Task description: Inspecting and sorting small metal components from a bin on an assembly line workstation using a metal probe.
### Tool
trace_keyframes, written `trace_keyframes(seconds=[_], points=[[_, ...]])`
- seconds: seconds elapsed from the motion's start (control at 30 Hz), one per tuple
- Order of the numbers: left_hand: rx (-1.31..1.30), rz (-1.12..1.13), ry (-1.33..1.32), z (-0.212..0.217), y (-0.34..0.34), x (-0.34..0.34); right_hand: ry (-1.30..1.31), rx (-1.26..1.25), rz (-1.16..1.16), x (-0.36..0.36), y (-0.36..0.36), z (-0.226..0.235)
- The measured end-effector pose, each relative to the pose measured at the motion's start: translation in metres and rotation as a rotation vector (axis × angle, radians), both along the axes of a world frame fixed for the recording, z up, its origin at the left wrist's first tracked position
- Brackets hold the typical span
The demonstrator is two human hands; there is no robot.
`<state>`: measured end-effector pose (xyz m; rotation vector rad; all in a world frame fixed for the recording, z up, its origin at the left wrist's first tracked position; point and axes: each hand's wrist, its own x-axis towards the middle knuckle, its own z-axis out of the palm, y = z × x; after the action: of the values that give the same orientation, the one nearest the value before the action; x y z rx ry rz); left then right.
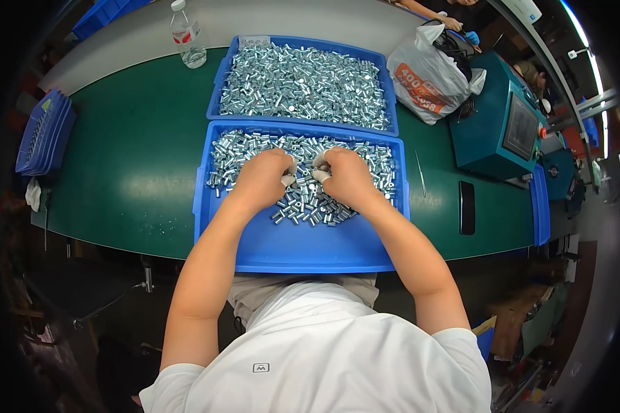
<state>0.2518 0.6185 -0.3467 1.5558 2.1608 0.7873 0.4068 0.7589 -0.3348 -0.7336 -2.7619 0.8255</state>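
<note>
Both my hands are over the near blue tray (310,251), among small silvery metal sleeves (303,210) that look like rivet nuts. The sleeves lie loose across its far and middle parts, and the tray's blue floor shows at the front. My left hand (263,177) is curled, with white covers on its fingertips close to the pile. My right hand (346,177) faces it a short gap away, its covered fingers also bent inward. Whatever is between the fingertips of each hand is too small to make out. A second blue tray (219,89) behind is filled with similar sleeves (303,82).
Tweezers (420,175) and a black phone (467,208) lie on the green table (131,151), right of the trays. Behind them stand a white plastic bag (420,76) and a teal machine (482,131). A bottle (188,38) and stacked blue trays (45,134) are leftward.
</note>
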Motion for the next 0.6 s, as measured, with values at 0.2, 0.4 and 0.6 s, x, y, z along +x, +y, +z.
trace_keyframes(seconds=[0.2,0.4,0.6], points=[[0.09,-0.023,-0.002,-0.001,0.002,0.001,0.073,0.056,0.056,0.001,0.003,-0.016],[0.174,-0.022,-0.312,0.011,0.002,0.004,0.282,-0.181,0.012,0.015,-0.001,0.003],[0.08,-0.132,-0.751,0.018,-0.001,0.022,0.191,-0.78,-0.065,0.052,-0.019,0.022]])
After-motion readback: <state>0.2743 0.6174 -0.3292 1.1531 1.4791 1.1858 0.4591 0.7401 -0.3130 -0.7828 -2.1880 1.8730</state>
